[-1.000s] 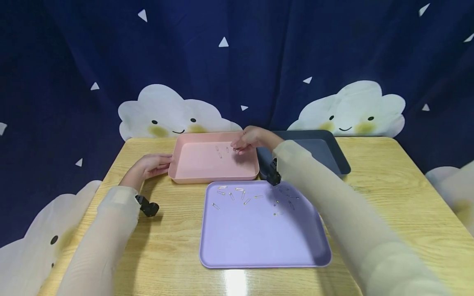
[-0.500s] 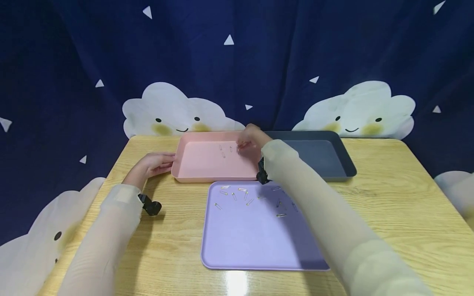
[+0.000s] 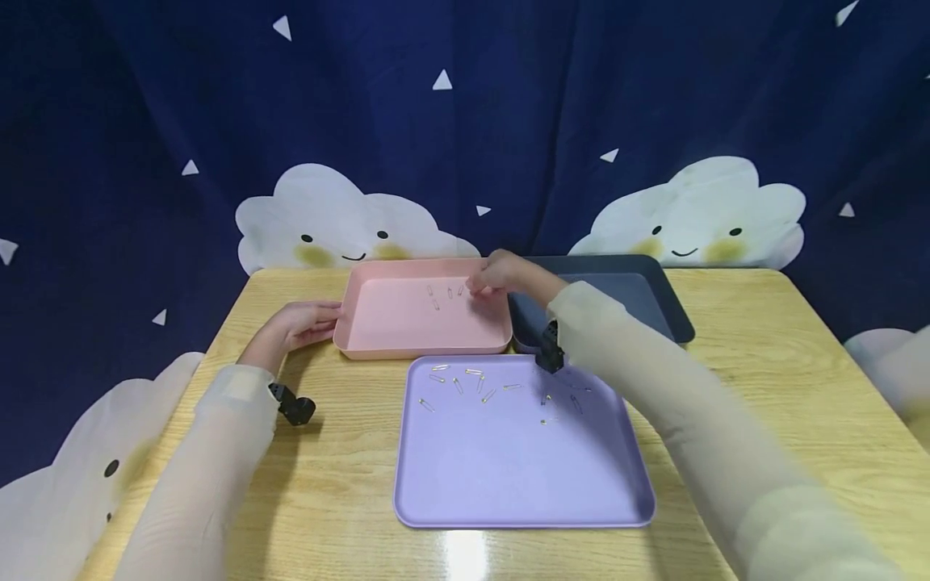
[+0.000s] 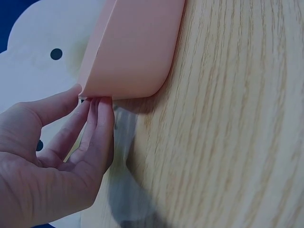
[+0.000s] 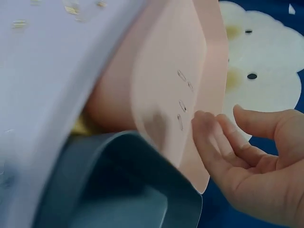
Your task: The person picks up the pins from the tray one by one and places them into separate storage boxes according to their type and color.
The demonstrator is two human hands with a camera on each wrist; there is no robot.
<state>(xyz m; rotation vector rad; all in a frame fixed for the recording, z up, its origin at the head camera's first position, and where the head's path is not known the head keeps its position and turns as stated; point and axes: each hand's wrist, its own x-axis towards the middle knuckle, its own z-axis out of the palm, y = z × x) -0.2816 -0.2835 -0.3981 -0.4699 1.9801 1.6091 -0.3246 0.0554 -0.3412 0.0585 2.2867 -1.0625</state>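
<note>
At its left end, the pink tray [image 3: 395, 327] is held by my left hand [image 3: 308, 320]; in the left wrist view the thumb [image 4: 71, 95] sits at the rim and the fingers lie against the outer wall. Over the right end of the same tray is my right hand [image 3: 501, 273], thumb and fingers apart with nothing between them in the right wrist view. Several silver safety pins [image 3: 436, 305] lie on the pink floor just left of it. More safety pins [image 3: 489, 395], some gold-coloured, are scattered across the far half of the lavender tray [image 3: 508, 476].
A dark grey-blue tray [image 3: 672, 311] adjoins the pink one on the right, partly under my right forearm. The lavender tray lies in front of both on the wooden table [image 3: 763, 403]. Behind the table hangs a navy curtain [image 3: 363, 97] with clouds.
My right hand has let go of a safety pin in the pink tray, beside the others, and drawn slightly right. The left hand stays at the tray's left end.
</note>
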